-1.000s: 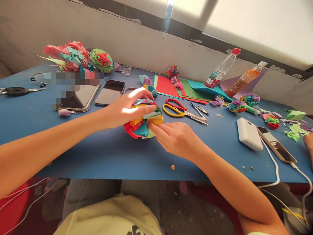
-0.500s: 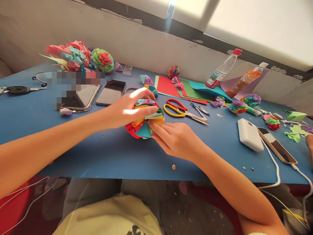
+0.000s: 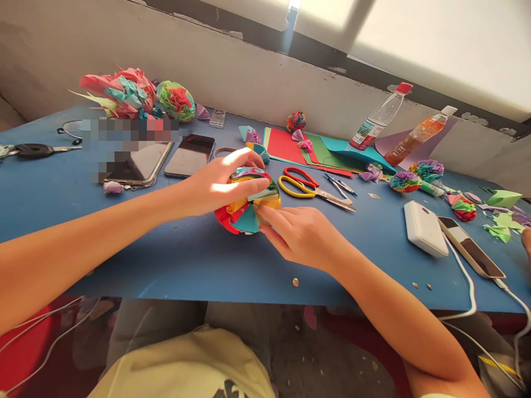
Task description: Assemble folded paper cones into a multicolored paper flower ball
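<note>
A round ball of folded coloured paper [image 3: 244, 221], with red, yellow, turquoise and green folds, rests on the blue table [image 3: 186, 265]. My left hand [image 3: 232, 185] curves over its top and left side, thumb and fingers gripping it. My right hand [image 3: 298, 232] is at its right side, with the fingertips pinched on a paper fold near the middle. Part of the ball is covered by my fingers. Just to the right lie scissors [image 3: 315, 190] with one red and one yellow handle.
Two phones [image 3: 191, 155] lie left of the ball. Coloured paper sheets [image 3: 286, 149], a clear bottle [image 3: 375, 121] and an orange drink bottle [image 3: 423, 135] are behind. A power bank [image 3: 425, 228] and a cabled phone [image 3: 470, 247] lie right. Another person's hand [image 3: 526, 243] shows at the right edge.
My right fingertips have shifted slightly on the paper folds. The left hand keeps its hold on the ball, and the whole view has moved a little.
</note>
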`<state>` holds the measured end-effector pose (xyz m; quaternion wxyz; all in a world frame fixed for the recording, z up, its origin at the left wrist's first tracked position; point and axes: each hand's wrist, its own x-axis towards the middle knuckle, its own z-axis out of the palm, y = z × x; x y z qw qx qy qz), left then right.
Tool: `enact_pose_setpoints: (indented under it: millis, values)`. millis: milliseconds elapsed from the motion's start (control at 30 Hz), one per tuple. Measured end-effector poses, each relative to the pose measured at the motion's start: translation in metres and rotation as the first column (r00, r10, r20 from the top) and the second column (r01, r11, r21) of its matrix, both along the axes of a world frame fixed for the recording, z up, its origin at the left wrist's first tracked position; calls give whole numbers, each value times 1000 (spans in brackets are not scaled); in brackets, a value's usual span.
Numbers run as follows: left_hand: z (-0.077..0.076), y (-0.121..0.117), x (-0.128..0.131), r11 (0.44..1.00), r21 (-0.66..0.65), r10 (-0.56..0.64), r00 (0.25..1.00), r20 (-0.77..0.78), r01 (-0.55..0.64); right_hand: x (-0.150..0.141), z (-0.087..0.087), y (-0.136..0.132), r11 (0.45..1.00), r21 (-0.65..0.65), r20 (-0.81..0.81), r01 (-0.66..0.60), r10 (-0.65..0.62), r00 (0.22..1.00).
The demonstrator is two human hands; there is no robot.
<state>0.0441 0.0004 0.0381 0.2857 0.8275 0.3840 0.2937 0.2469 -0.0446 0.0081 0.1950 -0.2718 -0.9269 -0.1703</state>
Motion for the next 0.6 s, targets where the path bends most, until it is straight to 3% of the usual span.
enact_pose_setpoints:
  millis: [200,433,600]
  values:
    - [1,-1,-1,1000,-12,1,1000,-19,-1,1,-3,2,999,-43,-25,-5,4,1000]
    - [0,-2,-1,1000,-20,-24,1000,6,24,2,-1,1,998,32,-47,-61,62,997]
    - [-2,1,-1,1000,-6,-4,1000,-12,4,2,-1,2,1000,10,-35,-20,20,999]
